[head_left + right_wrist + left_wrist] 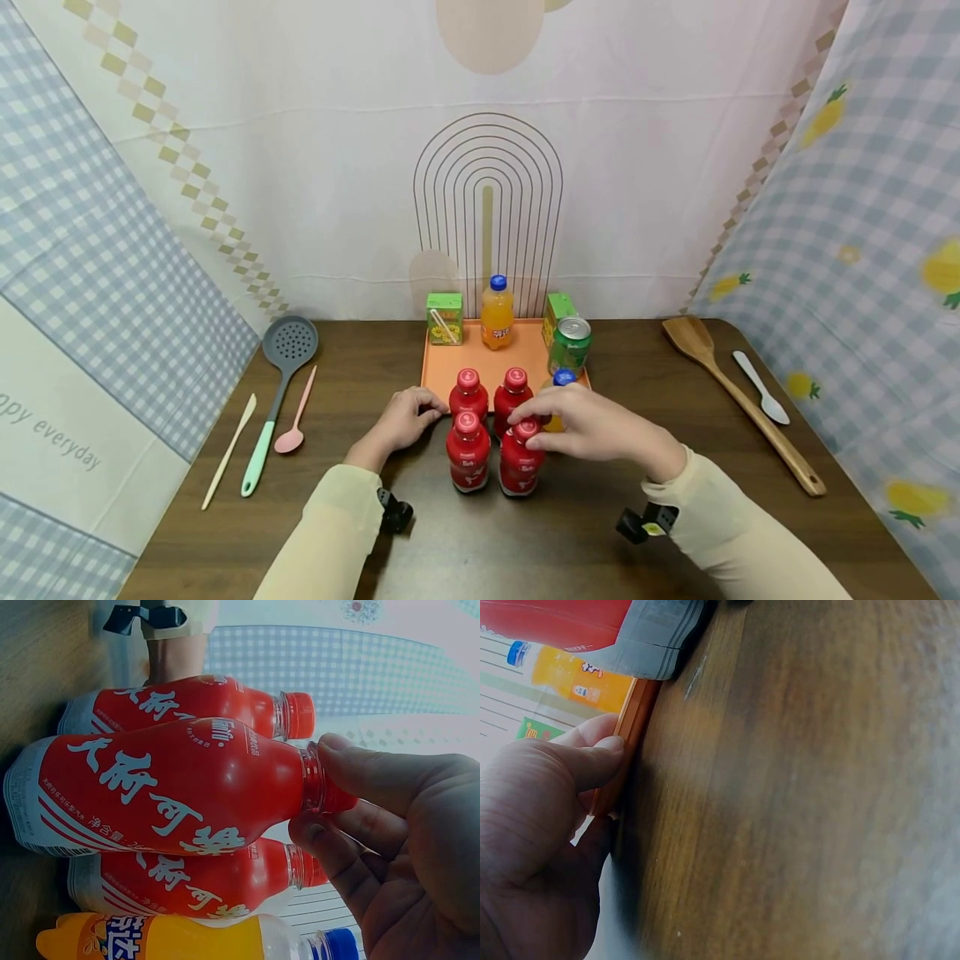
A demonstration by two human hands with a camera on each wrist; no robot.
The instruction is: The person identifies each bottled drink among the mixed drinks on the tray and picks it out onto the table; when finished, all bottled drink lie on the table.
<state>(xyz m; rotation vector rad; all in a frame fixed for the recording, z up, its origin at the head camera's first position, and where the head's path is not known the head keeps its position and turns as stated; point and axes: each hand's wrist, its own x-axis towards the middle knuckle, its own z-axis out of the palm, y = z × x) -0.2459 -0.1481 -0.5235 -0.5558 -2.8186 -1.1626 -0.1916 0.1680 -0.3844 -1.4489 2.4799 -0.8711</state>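
My right hand [596, 423] pinches the red cap of the front right red cola bottle [521, 467]; in the right wrist view, thumb and fingers close round the neck of that bottle [165, 787]. This bottle stands upright beside another front bottle [468, 454]. Two more red bottles stand behind them, one on the left [468, 393] and one on the right [512, 402]. My left hand [405, 419] grips the front left corner of an orange tray [480, 367]. In the left wrist view, the thumb of the left hand [547, 802] lies on the tray's rim [630, 739].
On the tray are an orange soda bottle [497, 317], juice boxes [446, 321] and a green can [570, 346]. A blue-capped orange bottle [564, 378] is partly hidden behind my right hand. Left lie a skimmer [279, 392], a pink spoon [294, 425] and a knife [231, 450]; right, a wooden spatula [738, 396] and a white spoon [761, 387].
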